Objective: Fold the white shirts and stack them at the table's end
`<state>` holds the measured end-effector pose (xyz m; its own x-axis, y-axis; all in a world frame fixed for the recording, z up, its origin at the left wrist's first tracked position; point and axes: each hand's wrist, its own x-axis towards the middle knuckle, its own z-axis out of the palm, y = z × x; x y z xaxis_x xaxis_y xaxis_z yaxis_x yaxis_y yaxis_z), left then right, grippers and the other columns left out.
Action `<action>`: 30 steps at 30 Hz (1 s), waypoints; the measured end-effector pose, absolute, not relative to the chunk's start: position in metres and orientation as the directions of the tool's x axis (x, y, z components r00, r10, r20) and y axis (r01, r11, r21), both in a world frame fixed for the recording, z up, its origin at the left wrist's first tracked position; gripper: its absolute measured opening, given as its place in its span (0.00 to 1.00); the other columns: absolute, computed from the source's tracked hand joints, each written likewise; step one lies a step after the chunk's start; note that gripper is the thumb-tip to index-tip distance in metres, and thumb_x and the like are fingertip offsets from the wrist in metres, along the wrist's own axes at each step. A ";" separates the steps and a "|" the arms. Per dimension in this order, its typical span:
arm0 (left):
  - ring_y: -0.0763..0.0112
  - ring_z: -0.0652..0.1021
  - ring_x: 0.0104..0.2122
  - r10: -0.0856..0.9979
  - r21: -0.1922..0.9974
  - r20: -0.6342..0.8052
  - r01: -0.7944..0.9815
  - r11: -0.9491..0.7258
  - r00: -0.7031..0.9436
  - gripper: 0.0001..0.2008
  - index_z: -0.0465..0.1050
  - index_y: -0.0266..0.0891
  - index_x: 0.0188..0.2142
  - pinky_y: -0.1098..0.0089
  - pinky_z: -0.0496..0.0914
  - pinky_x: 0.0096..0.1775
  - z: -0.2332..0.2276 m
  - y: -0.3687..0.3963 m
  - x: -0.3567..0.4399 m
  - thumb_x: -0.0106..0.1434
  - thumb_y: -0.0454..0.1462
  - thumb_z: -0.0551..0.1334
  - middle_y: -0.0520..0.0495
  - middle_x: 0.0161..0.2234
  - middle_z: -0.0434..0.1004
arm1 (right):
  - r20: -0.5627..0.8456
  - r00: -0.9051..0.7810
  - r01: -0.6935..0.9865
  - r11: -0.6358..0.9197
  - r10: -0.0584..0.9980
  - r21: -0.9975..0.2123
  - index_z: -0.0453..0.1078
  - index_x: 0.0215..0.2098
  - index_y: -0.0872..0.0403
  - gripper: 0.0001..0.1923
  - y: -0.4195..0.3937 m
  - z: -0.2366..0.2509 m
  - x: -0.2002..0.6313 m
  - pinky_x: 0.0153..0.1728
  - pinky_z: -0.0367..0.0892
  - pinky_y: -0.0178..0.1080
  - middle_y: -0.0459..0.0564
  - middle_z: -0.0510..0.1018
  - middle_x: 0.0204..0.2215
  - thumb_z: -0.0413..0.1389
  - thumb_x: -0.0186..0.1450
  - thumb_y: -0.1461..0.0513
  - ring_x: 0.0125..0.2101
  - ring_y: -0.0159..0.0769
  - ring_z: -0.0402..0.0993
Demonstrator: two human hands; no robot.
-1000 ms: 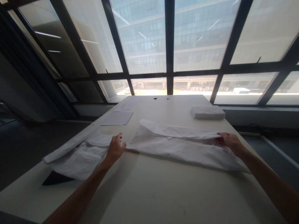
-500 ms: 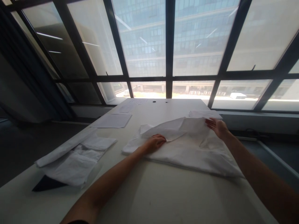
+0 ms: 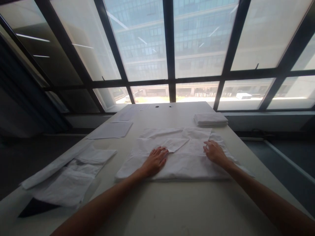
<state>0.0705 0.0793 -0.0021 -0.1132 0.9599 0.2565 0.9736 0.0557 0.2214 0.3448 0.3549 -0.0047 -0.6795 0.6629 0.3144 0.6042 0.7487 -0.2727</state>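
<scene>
A white garment [image 3: 187, 144] lies folded into a rough rectangle in the middle of the pale table [image 3: 172, 209]. My left hand [image 3: 156, 160] rests flat on its near left part, fingers spread, beside a small folded flap. On the garment's right side my right hand [image 3: 214, 152] presses down flat, also with fingers apart. Neither hand grips the cloth.
A rumpled white cloth [image 3: 66, 173] lies at the table's left edge, partly over a dark item [image 3: 33, 208]. A neat stack of folded white cloths [image 3: 211, 119] sits at the far right. Paper sheets [image 3: 110, 130] lie at the far left. Large windows stand behind the table.
My right hand folded the lifted part of the garment over and let it drop flat. Both hands now lie flat on the folded cloth, nearer to me.
</scene>
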 end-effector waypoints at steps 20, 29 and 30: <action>0.59 0.76 0.41 0.968 0.389 0.122 0.908 0.157 -0.220 0.18 0.75 0.41 0.47 0.63 0.69 0.46 0.031 0.048 0.010 0.61 0.46 0.67 0.45 0.40 0.77 | 0.131 -0.879 0.412 0.869 0.458 -0.274 0.76 0.47 0.51 0.15 0.340 0.038 0.399 0.41 0.64 0.39 0.53 0.81 0.43 0.61 0.65 0.53 0.40 0.44 0.77; 0.60 0.78 0.42 0.994 0.431 -0.039 0.896 0.108 -0.101 0.18 0.79 0.45 0.48 0.66 0.70 0.47 0.067 0.002 0.011 0.61 0.48 0.67 0.46 0.41 0.77 | 0.242 -0.927 0.213 0.933 0.287 -0.289 0.74 0.34 0.51 0.11 0.317 0.069 0.443 0.41 0.66 0.41 0.53 0.78 0.36 0.52 0.70 0.59 0.37 0.42 0.73; 0.59 0.78 0.43 0.995 0.426 -0.026 0.900 0.095 -0.093 0.19 0.78 0.45 0.50 0.65 0.70 0.48 0.067 -0.005 0.016 0.61 0.47 0.67 0.45 0.44 0.77 | 0.277 -0.921 0.186 0.933 0.275 -0.308 0.73 0.34 0.51 0.11 0.313 0.071 0.451 0.41 0.67 0.41 0.53 0.78 0.37 0.52 0.71 0.58 0.37 0.42 0.73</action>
